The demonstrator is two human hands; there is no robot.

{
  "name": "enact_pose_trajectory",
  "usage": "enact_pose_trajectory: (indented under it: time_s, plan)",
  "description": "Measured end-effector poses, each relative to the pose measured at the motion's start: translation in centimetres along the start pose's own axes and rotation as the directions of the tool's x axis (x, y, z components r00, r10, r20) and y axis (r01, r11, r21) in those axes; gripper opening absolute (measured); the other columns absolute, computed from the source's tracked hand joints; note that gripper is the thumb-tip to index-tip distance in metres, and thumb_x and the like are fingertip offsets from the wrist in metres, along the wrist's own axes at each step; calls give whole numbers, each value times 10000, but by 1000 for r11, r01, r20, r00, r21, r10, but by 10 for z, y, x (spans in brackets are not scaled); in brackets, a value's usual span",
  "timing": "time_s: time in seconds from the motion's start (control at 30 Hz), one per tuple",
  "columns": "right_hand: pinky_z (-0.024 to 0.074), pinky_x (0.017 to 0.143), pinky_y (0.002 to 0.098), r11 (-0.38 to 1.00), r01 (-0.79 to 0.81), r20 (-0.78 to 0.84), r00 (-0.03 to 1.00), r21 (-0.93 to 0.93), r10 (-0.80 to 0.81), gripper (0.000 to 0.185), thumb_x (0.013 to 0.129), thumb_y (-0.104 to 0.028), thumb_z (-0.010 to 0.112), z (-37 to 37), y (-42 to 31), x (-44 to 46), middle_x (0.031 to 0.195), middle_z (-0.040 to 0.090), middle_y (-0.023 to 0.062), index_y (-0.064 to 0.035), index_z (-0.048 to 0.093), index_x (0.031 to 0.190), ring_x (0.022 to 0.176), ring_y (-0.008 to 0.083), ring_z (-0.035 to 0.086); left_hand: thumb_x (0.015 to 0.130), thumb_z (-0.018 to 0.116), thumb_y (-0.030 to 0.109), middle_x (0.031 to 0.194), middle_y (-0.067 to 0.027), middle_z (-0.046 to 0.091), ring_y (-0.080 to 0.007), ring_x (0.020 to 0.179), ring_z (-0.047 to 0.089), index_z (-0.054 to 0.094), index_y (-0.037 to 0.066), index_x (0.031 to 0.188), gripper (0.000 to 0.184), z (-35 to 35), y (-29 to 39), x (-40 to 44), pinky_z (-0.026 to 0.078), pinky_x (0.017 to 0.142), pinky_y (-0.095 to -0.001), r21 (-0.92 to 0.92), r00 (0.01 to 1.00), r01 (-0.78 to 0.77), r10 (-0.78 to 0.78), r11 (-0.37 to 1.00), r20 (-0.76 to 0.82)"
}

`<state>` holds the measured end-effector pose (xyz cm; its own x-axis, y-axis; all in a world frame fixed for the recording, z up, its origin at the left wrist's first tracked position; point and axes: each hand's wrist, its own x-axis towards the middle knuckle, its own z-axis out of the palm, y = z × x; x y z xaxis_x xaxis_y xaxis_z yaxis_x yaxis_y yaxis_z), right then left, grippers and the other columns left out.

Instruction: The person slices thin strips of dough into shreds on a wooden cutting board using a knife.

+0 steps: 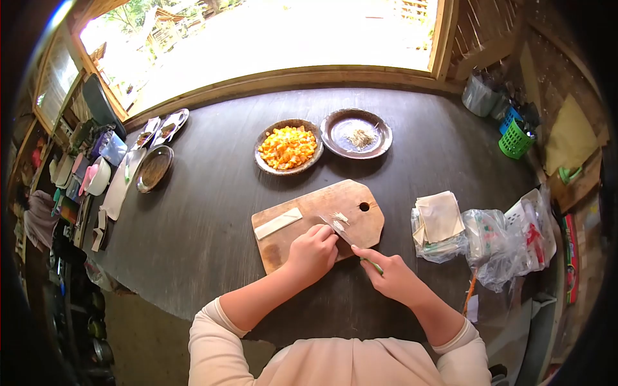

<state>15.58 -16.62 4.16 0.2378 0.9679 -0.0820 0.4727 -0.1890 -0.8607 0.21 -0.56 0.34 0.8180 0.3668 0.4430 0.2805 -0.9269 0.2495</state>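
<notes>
Here's the dark table (212, 219) filling most of the view, with a bright window opening (277, 45) along 12 o'clock. Taking the middle of the wooden cutting board (283, 254) as the clock's centre: the board sits at a slant, its hole (364, 206) toward 2 o'clock. Clear plastic bags (499, 248) bunch up well out at 3 o'clock, and nearer in the same direction lies a stack of pale sheets (440, 217).

Up at 11 o'clock we have a bowl (262, 164) heaped with orange chunks (288, 147); just beside it, near 1 o'clock, a dark plate (335, 143) carries a little pile of pale slivers (360, 137). A dark oval dish (154, 168) is out at 10 o'clock, a green basket (516, 140) far off at 2.

Now the hands! The left hand (313, 249) comes in over the board's 6 o'clock side, fingers curled and together, pressing down beside the blade; I can't tell exactly what is under them. At 4 o'clock the right hand (394, 275) has its fingers clamped on a green-handled knife (344, 237), blade angled toward 11 over the board. A flat pale strip (278, 222) lies at the board's 9 o'clock, and tiny cut pieces (340, 218) sit just past the left fingertips.
</notes>
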Motion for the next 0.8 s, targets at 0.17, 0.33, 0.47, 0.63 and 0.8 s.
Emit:
enact_pose_trajectory:
  time_s: [0.17, 0.33, 0.47, 0.63, 0.8]
  plan:
    - [474, 578, 295, 999, 22, 8, 1000, 23, -22, 362, 951, -90, 582, -3, 6, -4, 756, 659, 190, -134, 607, 1309, 516, 126, 507, 759, 665, 104, 921, -49, 634, -221, 960, 633, 671, 48, 871, 125, 1, -2, -1, 542, 784, -327, 0, 1000, 4, -4, 1000, 9]
    - [474, 581, 294, 999, 14, 2, 1000, 44, -14, 355, 954, -94, 579, -4, 3, -5, 761, 659, 194, -128, 608, 1306, 520, 126, 506, 761, 663, 102, 932, -53, 636, -226, 962, 632, 673, 45, 873, 126, 0, -2, -1, 541, 791, -331, -17, 999, 8, -8, 1000, 32]
    - [492, 585, 342, 1000, -20, 34, 999, -11, 20, 366, 946, -105, 580, -1, 0, 4, 733, 630, 232, -143, 598, 1309, 511, 273, 582, 764, 660, 101, 930, -54, 636, -229, 966, 632, 671, 46, 878, 127, -1, -1, -2, 540, 794, -329, -16, 999, 13, -12, 1000, 33]
    - [488, 579, 350, 999, 42, 11, 999, 15, -42, 363, 951, -109, 576, -3, 4, -4, 729, 622, 238, -147, 595, 1311, 511, 304, 585, 765, 660, 108, 932, -54, 636, -232, 972, 632, 672, 44, 886, 138, 0, -3, -2, 540, 797, -329, -3, 1000, 5, -5, 1000, 21]
    - [486, 576, 356, 998, 28, -6, 1000, 55, -28, 364, 949, -105, 578, -2, 4, -1, 733, 613, 248, -147, 595, 1310, 539, 351, 597, 762, 665, 118, 939, -53, 636, -232, 985, 631, 676, 46, 889, 147, 0, -3, -3, 544, 797, -334, -12, 1000, -5, 6, 1000, 24]
